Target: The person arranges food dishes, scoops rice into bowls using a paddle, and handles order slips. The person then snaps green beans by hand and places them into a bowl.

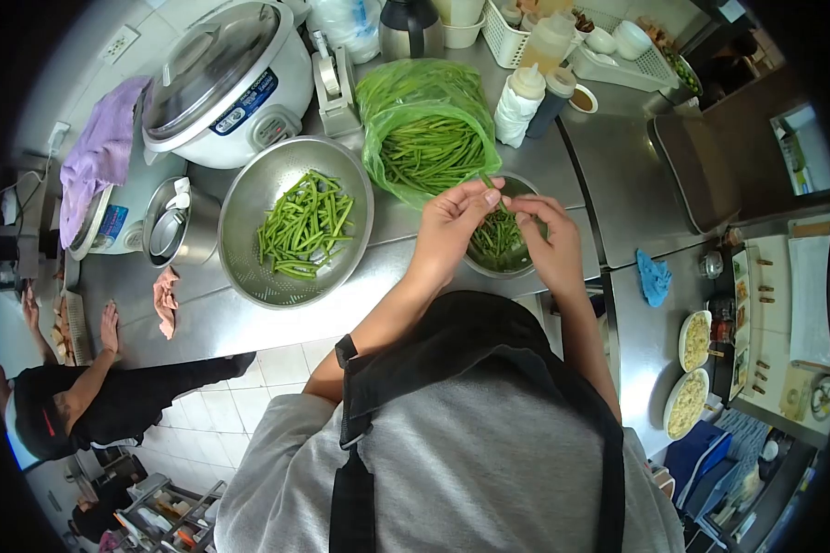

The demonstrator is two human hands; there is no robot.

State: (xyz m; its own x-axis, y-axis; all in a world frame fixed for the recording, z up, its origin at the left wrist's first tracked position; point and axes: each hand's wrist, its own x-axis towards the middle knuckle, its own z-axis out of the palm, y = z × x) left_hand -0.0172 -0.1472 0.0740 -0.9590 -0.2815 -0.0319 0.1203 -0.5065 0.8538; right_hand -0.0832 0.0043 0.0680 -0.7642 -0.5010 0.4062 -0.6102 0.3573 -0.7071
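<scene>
My left hand (452, 226) and my right hand (546, 238) meet above a small metal bowl (498, 273), fingers pinched on a green bean (492, 183). Green trimmings (496, 241) lie inside that bowl, partly hidden by my hands. Just behind my left hand, a green plastic bag (415, 88) lies open, full of long whole green beans (433, 152). To the left sits a large perforated metal colander (240, 244) containing shorter cut green beans (306, 226).
A rice cooker (226, 83), a metal pot (198, 226) and a pinkish cloth (165, 302) are on the left. Squeeze bottles (521, 103) stand behind the bag. A blue cloth (654, 278) lies right. A co-worker (74, 401) leans on the counter at far left.
</scene>
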